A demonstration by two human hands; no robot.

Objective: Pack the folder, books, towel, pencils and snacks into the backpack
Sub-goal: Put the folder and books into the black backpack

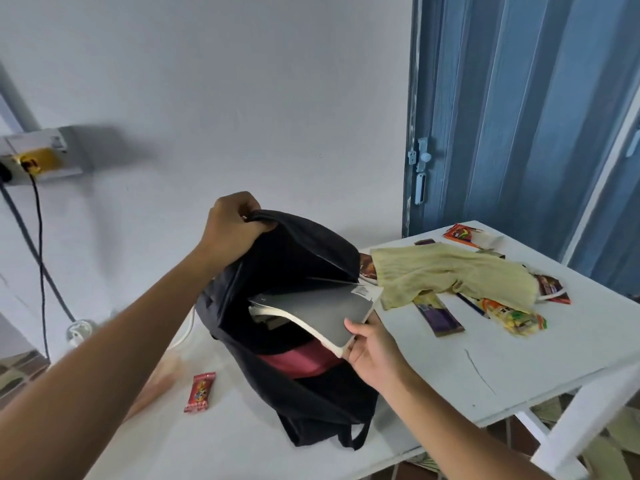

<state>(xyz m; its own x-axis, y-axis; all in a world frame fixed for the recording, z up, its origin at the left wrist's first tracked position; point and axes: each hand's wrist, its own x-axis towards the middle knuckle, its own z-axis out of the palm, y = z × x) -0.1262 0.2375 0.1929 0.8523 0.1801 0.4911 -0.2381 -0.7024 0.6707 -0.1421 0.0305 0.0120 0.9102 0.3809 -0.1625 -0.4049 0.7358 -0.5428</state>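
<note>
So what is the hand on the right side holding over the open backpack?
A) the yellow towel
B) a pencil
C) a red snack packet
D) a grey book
D: the right hand grips the corner of a grey book, which sits half inside the open black backpack, while the yellow towel lies untouched on the white table.
</note>
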